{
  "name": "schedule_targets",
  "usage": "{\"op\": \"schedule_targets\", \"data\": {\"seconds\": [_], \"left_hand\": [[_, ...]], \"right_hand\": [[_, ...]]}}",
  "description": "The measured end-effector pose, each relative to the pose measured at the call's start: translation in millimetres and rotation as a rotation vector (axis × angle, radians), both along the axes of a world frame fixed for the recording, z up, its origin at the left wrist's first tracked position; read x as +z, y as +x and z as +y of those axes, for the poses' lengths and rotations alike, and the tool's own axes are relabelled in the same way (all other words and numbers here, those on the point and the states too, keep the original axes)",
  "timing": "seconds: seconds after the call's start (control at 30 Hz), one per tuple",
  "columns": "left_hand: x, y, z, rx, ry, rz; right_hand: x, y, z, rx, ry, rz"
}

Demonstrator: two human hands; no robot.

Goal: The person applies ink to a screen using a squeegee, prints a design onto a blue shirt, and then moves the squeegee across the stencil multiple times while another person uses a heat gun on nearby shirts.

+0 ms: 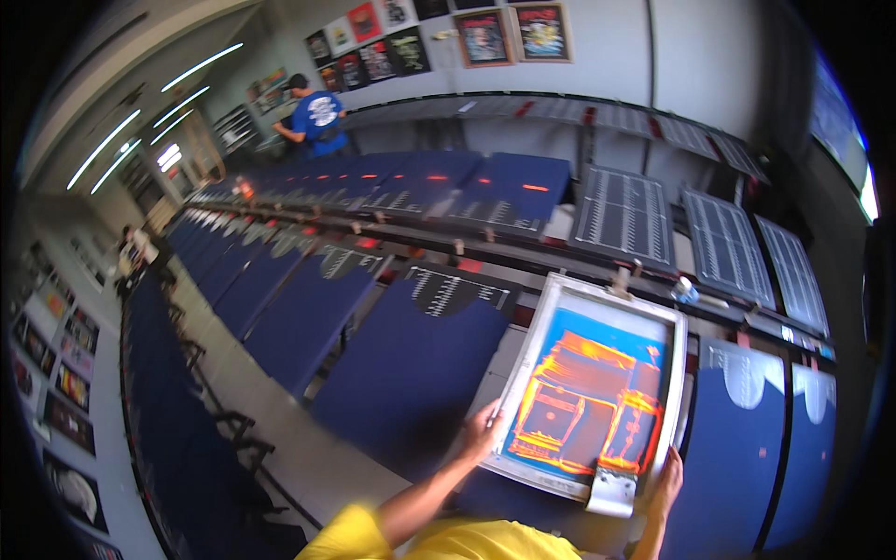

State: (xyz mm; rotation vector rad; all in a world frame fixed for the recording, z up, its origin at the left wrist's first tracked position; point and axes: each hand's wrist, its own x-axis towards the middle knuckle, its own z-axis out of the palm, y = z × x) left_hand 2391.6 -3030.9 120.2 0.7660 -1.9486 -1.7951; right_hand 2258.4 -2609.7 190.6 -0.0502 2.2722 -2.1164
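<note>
A screen printing frame (pixel 680 373) lies tilted before me, its pale rim around a blue mesh smeared with bright orange ink (pixel 583 378). My left hand (pixel 482 433) is closed around the frame's left side, near its lower corner. On the opposite side, my right hand (pixel 669 482) grips the lower right edge, with some fingers hidden by the rim. A metal squeegee (pixel 613 492) rests inside the frame at its near right end. Dark navy fabric (pixel 420 364) is spread on the board to the left, and more navy fabric (pixel 733 448) lies on the right.
Rows of fabric-covered printing boards (pixel 303 313) run far left along a dark metal rail (pixel 523 247). Bare dark boards (pixel 625 219) stand beyond it. A small bottle (pixel 684 290) sits by the frame. A person in blue (pixel 319 121) stands at the far rows; another (pixel 142 247) is far left.
</note>
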Motion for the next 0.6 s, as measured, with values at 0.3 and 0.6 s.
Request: {"op": "schedule_targets", "data": {"seconds": [0.3, 0.6], "left_hand": [[68.7, 20.4, -9.6, -0.033, 0.048, 0.03], [73.7, 98.9, -138.0, -0.006, 0.202, 0.15]], "right_hand": [[2.6, 2.0, 18.6, 0.166, -0.176, 0.021], [53.3, 72.8, -131.1, 0.225, -0.159, 0.017]]}}
